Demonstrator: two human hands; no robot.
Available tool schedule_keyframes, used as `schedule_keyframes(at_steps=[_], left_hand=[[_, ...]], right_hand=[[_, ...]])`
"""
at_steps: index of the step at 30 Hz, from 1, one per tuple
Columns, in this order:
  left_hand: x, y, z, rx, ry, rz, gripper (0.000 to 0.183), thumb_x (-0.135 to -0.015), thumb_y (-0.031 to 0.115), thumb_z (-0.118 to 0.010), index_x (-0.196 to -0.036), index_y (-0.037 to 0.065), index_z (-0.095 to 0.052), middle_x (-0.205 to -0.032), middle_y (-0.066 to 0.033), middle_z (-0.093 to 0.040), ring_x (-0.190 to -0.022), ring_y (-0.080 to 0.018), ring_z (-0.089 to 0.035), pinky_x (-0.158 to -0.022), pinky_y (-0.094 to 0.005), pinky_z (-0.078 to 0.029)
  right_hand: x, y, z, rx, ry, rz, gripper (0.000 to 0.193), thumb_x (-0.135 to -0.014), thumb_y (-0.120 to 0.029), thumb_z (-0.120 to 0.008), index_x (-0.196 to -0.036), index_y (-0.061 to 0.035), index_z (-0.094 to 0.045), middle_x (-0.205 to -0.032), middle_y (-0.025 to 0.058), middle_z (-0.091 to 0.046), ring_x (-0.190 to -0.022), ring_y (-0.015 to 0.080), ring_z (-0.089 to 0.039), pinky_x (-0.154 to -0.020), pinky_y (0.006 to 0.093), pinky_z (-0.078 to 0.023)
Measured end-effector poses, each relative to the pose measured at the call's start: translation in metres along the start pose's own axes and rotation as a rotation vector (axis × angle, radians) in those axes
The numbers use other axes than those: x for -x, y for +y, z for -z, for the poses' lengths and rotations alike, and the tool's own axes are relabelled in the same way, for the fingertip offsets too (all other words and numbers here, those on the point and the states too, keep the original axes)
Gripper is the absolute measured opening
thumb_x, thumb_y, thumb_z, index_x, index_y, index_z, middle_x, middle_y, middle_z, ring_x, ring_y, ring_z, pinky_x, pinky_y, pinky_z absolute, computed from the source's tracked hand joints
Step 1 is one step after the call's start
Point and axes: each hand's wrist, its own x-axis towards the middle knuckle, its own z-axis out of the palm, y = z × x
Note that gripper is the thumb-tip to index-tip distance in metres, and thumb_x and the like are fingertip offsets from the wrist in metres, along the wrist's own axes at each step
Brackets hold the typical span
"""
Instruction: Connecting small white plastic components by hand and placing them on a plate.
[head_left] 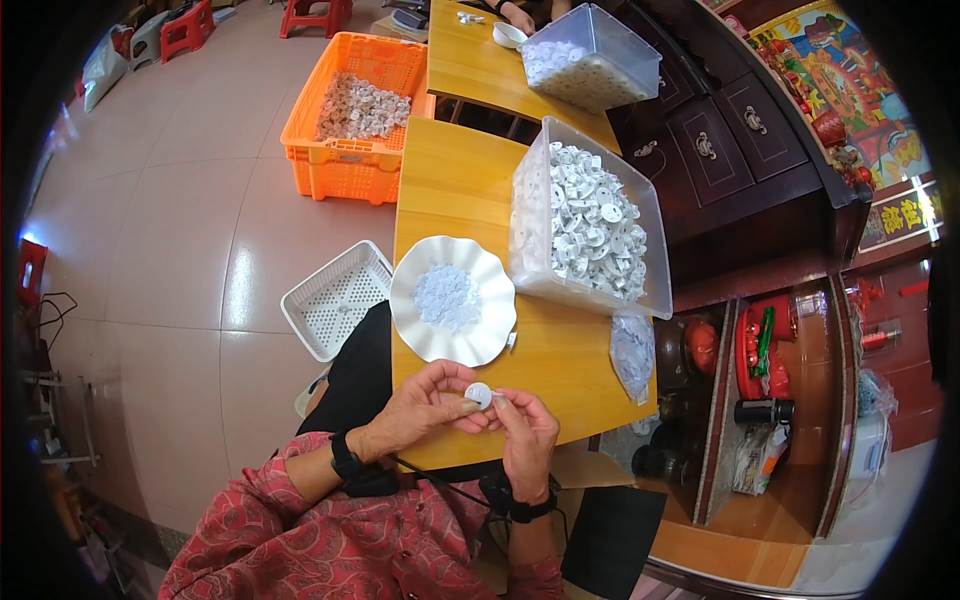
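Above the near edge of the wooden table (440,455), my left hand (425,408) pinches a small round white plastic part (479,396) between thumb and fingers. My right hand (527,438) is closed at the same part's right side, its fingertips pressed together. Whatever may lie between those fingertips is too small to make out. Just beyond my hands stands a white scalloped dish (490,335) with a pile of small pale-blue pieces (448,297) in it. Another small white part (512,340) lies by the dish's right rim.
A clear plastic bin (535,265) heaped with white parts (600,220) stands beyond the dish. At right lies a clear bag (632,360). Left of the table are a white basket (335,310) and an orange crate (345,150). A co-worker's hand (518,17) shows at a second table.
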Motion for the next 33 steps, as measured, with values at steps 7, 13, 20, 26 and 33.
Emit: schedule_keyframes(at_steps=[7, 13, 20, 26, 33], left_hand=[[0.004, 0.006, 0.001, 0.041, 0.011, 0.075, 0.038, -0.096, 0.002, -0.056, -0.133, -0.004, -0.049, -0.117, -0.0178, -0.064, -0.100, -0.0253, -0.069, -0.090, -0.0329, -0.057], [0.006, 0.008, 0.000, 0.058, 0.039, 0.091, 0.035, -0.097, 0.002, -0.056, -0.131, -0.005, -0.052, -0.116, -0.0177, -0.064, -0.099, -0.0258, -0.069, -0.090, -0.0332, -0.058], [0.005, 0.005, 0.001, 0.113, 0.023, 0.072, 0.035, -0.097, 0.004, -0.055, -0.131, -0.005, -0.052, -0.118, -0.0190, -0.062, -0.103, -0.0282, -0.067, -0.092, -0.0368, -0.057], [0.003, 0.005, -0.002, 0.192, 0.010, 0.080, 0.035, -0.097, 0.005, -0.056, -0.130, -0.005, -0.052, -0.118, -0.0194, -0.062, -0.104, -0.0288, -0.067, -0.093, -0.0382, -0.056], [0.005, 0.005, 0.001, 0.183, 0.015, 0.090, 0.035, -0.096, 0.003, -0.057, -0.130, -0.004, -0.053, -0.117, -0.0188, -0.062, -0.104, -0.0278, -0.066, -0.093, -0.0393, -0.057]], right_hand=[[0.007, -0.007, -0.008, 0.084, 0.084, 0.106, 0.014, -0.093, -0.004, -0.061, -0.104, 0.0059, -0.063, -0.090, 0.0092, -0.068, -0.073, 0.0113, -0.063, -0.066, 0.0224, -0.050], [0.009, -0.010, -0.007, 0.071, 0.084, 0.133, 0.014, -0.095, -0.003, -0.059, -0.105, 0.0054, -0.059, -0.091, 0.0116, -0.068, -0.070, 0.0121, -0.063, -0.059, 0.0229, -0.051], [0.011, -0.004, -0.006, 0.153, 0.034, 0.150, 0.017, -0.095, -0.002, -0.057, -0.110, 0.0039, -0.061, -0.088, 0.0069, -0.063, -0.068, 0.0089, -0.059, -0.060, 0.0221, -0.048], [0.016, -0.011, -0.017, 0.342, 0.027, 0.313, 0.019, -0.094, 0.000, -0.058, -0.112, 0.0051, -0.061, -0.089, 0.0051, -0.061, -0.071, 0.0080, -0.057, -0.061, 0.0221, -0.048], [0.018, -0.010, -0.022, 0.252, 0.055, 0.265, 0.027, -0.089, 0.006, -0.062, -0.115, 0.0064, -0.052, -0.095, 0.0103, -0.064, -0.079, 0.0116, -0.063, -0.068, 0.0235, -0.053]])
